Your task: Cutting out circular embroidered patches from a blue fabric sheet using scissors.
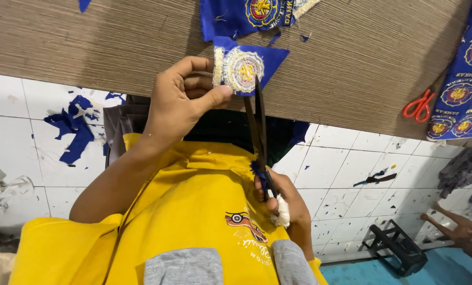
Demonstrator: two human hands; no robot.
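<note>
We see our left hand [186,97] pinching a blue cloth piece bearing a round gold-and-white embroidered emblem [244,67], thumb pressed against its lower edge and fingers curled behind, so the fabric stands out stiff and clear of the brown wood-grain tabletop [114,42] where a blade can reach it. Our right hand [281,203], one finger wrapped in white bandage, is closed around the handles of long dark-bladed scissors [258,126]; the blades point up and away from our body, nearly together, their tips meeting the cloth just beside the emblem's rim, which looks like the reason for the tight pinch so near the cut line. The patch sits at the near edge of the table, above our yellow shirt [183,211]. More blue embroidered cloth [246,13] lies further up the table, a strip of similar emblems [465,89] hangs at the right, and small orange-handled scissors [419,105] rest beside it. Blue offcuts [72,126] litter the white tiled floor [341,169].
</note>
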